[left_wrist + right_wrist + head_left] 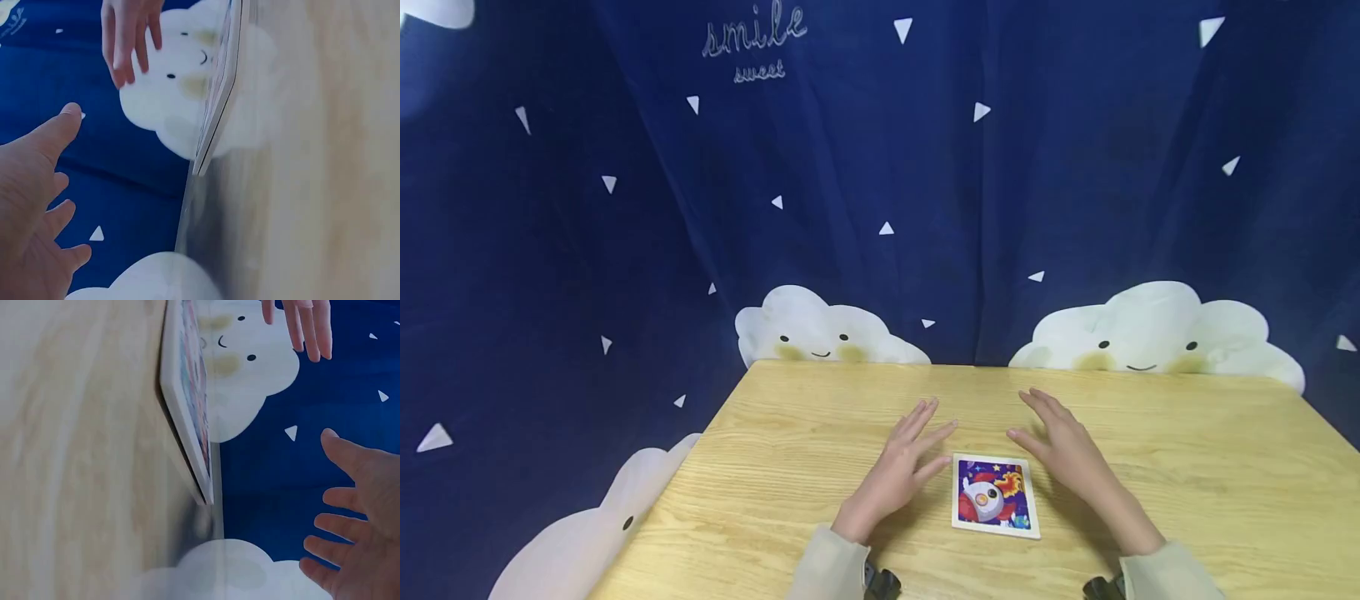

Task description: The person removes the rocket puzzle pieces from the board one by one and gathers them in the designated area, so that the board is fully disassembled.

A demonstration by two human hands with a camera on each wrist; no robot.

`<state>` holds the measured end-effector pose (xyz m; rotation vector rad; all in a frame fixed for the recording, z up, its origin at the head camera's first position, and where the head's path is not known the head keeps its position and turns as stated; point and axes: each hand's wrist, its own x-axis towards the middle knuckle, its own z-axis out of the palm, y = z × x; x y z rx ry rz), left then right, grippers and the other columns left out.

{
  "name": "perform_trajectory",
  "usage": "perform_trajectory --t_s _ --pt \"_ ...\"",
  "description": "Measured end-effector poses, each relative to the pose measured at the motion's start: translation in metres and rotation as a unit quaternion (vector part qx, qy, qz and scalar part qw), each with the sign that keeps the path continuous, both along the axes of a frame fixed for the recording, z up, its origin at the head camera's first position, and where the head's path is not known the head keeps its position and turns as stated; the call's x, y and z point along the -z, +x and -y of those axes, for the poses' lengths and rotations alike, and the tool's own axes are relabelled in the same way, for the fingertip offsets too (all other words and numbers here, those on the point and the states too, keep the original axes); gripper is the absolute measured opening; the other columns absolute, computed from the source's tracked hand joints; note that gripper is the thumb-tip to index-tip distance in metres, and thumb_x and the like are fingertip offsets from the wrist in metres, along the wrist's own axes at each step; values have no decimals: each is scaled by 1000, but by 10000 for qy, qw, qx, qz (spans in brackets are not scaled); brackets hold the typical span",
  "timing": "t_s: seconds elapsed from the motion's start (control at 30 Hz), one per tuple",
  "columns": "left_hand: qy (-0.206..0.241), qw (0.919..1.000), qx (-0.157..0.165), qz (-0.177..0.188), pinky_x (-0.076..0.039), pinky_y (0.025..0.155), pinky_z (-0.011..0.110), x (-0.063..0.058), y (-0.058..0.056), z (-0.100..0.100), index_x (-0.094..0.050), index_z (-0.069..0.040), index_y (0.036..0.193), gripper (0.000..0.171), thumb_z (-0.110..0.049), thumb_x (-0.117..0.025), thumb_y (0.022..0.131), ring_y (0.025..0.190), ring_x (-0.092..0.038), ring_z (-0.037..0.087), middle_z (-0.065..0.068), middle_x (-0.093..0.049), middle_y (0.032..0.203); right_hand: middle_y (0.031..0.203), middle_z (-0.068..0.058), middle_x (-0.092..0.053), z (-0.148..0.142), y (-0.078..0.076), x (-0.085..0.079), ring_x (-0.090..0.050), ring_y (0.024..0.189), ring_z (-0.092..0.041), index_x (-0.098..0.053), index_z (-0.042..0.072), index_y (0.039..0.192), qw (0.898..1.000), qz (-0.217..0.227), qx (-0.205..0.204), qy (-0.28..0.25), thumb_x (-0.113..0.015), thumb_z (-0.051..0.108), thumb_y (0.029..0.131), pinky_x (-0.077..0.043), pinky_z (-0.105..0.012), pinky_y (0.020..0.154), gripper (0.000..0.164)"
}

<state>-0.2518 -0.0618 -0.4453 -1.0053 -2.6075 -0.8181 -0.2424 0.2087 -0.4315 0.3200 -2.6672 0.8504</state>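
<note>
A small square picture puzzle (pixel 995 496) with a white border lies flat on the wooden table; its picture has a white and red rocket, orange flames and a purple starry ground. To its left hovers my left hand (pixel 897 467), fingers spread and relaxed, holding nothing. On the other side my right hand (pixel 1071 454) hangs in the air with loosely extended fingers, also holding nothing. Both wrist views show the puzzle edge-on, in the left wrist view as a thin slab (pixel 220 94) and in the right wrist view as a white-edged tile (pixel 186 394), apart from either hand.
The light wooden table (pixel 760 467) reaches back to a dark blue curtain (pixel 865 167) with white triangles and smiling clouds. Dark wrist devices, such as the left one (pixel 882 582), sit at both cuffs.
</note>
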Motion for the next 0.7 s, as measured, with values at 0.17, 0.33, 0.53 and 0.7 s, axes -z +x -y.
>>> perform_trajectory --t_s 0.17,0.33,0.53,0.7 --pt "-206 9993 272 136 -25 119 57 6 7 0 -51 -30 142 45 -33 -57 98 152 -22 28 2 -20 165 145 -29 -45 9 -2 6 -45 130 -52 -52 -2 137 9994 -193 -234 -153 -71 29 89 -39 -66 104 60" --pt "-407 9975 531 237 -26 118 59 14 12 -3 -56 -29 138 42 -35 -57 97 152 -24 29 3 -24 164 136 -29 -53 17 -4 10 -53 124 -51 -59 -4 129 9984 -341 -413 -190 -75 17 86 -45 -62 101 51" --pt "-546 9957 690 290 -22 118 63 24 17 -6 -62 -31 132 38 -39 -59 96 151 -25 30 8 -28 162 122 -24 -63 26 -6 15 -64 110 -44 -64 -5 120 9966 -257 -746 -241 -76 10 84 -55 -52 90 41" --pt "-630 9944 732 430 -20 116 67 30 19 -6 -64 -33 129 36 -41 -60 94 152 -23 29 10 -28 162 107 -18 -68 31 -7 20 -69 94 -35 -67 -4 111 9946 -7 -1002 -281 -75 7 83 -59 -44 80 31"
